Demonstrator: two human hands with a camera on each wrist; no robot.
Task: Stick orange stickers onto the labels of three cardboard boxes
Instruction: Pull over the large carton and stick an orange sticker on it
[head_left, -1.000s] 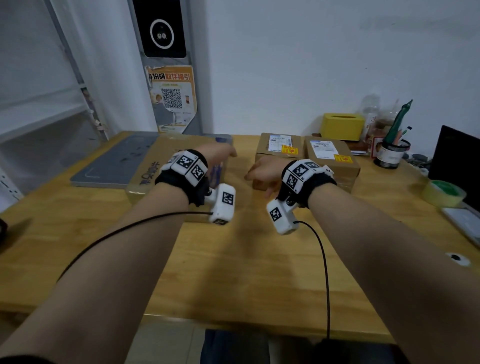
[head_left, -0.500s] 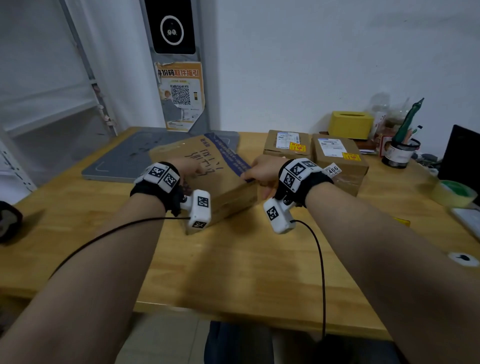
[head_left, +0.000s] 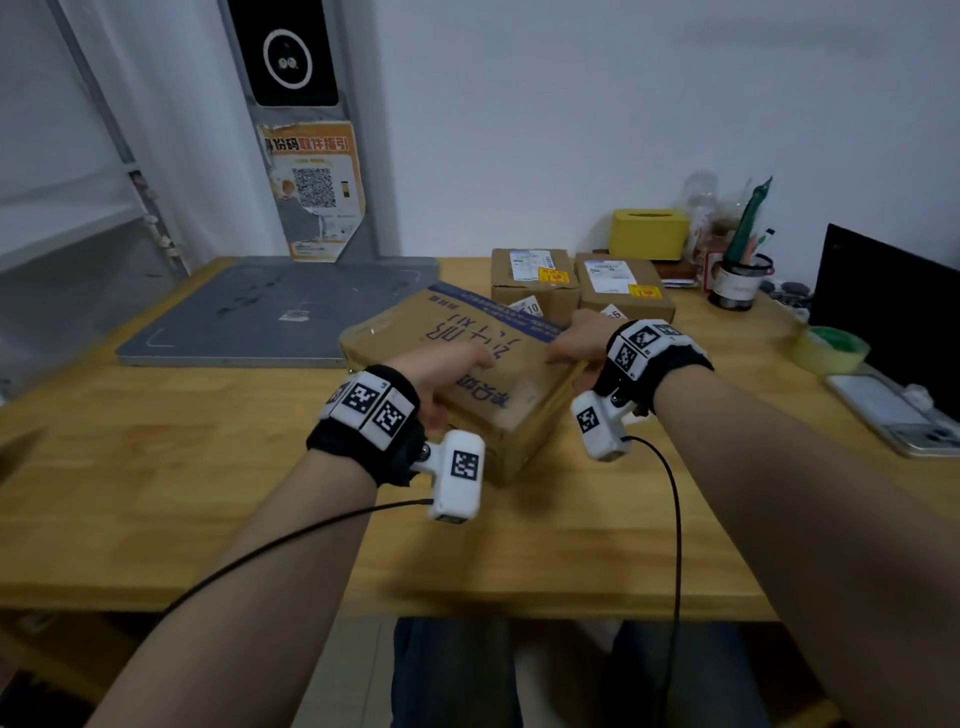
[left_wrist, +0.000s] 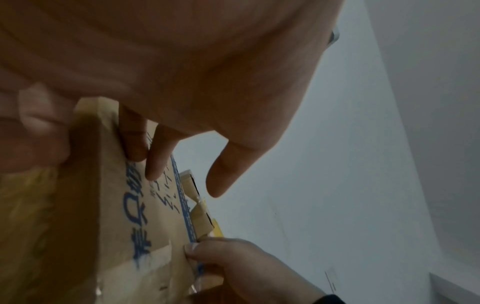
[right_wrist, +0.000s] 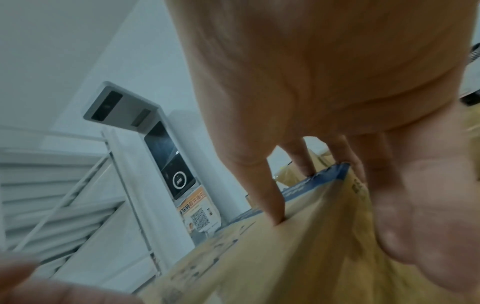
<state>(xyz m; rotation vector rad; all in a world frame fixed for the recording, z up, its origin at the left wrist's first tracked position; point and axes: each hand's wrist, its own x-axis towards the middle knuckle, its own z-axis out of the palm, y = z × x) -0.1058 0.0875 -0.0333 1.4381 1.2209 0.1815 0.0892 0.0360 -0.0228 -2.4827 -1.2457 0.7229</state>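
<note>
Parcel pickup point: QR pickup poster (head_left: 313, 189), labelled parcels (head_left: 535, 278), scanner pad (head_left: 270, 312).

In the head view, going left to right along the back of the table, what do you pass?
Grey mat → left small box → right small box → yellow tissue box → pen pot → tape roll → black monitor.

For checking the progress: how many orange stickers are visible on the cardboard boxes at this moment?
2. One orange sticker is on the left small box at the back, one on the right small box. The large box, held in both hands, shows none; its hidden faces might.
</note>
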